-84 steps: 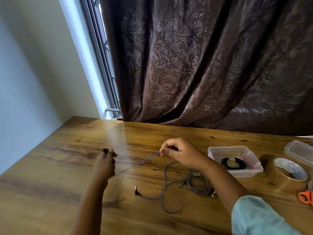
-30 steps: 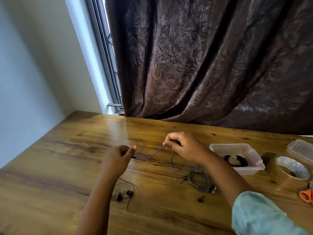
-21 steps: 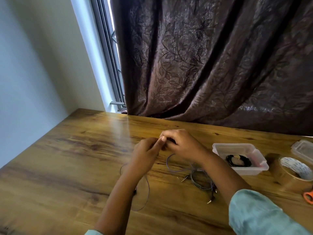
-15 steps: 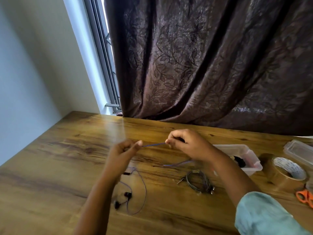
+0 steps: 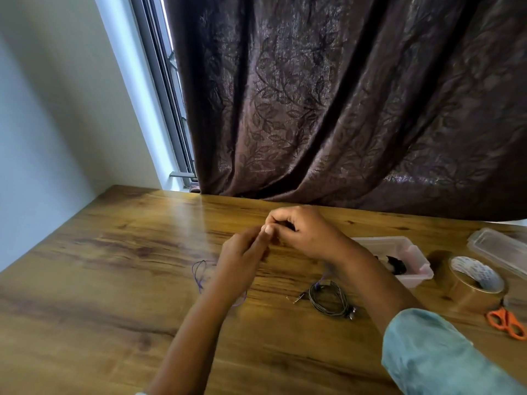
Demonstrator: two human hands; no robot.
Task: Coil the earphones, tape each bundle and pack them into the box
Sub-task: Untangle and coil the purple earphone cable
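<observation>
Left hand (image 5: pixel 242 258) and right hand (image 5: pixel 302 233) pinch the purple earphones (image 5: pixel 199 280) above the wooden table (image 5: pixel 99 280).
Nearest, the cord's loose loops lie under the left wrist, with a grey coiled pair (image 5: pixel 328 297) to their right. Above, the hands meet fingertip to fingertip, fingers curled on the cord. Beyond the right forearm sits the box (image 5: pixel 416 263), a black bundle (image 5: pixel 396 265) inside.

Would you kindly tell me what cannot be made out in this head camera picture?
- Head view: where the purple cable runs between the left hand and right hand, hidden by their curled fingers; neither grip is readable.
- Head view: the box contents, partly hidden by the right forearm.
- Head view: the scissors and the lid, cut off by the right edge.
</observation>
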